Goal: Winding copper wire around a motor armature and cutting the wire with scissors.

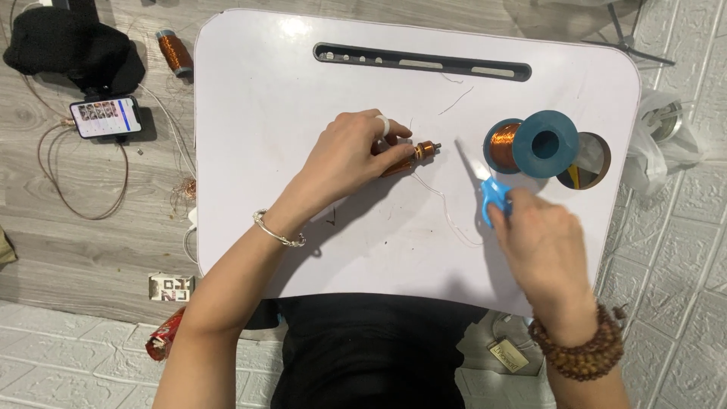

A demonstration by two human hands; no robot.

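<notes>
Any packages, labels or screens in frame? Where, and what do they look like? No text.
Smartphone: on the wooden floor, left of the white lap table; lit screen showing a row of thumbnails.
Small printed box: floor, beside the table's lower left corner; flat, pale with dark markings.
Red wrapper: floor, under the left forearm; crumpled, red.
Tan tag: below the table's front edge, near the right wrist; small rectangle.

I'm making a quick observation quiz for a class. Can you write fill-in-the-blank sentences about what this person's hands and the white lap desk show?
1. The left hand holds a small coil wound with ____-coloured wire.
2. The right hand grips scissors with ____ handles.
3. The big wire spool on the white desk has a ____ flange.
4. A phone lies on the ____ beside the desk.

Missing words: copper; blue; teal; floor
</notes>
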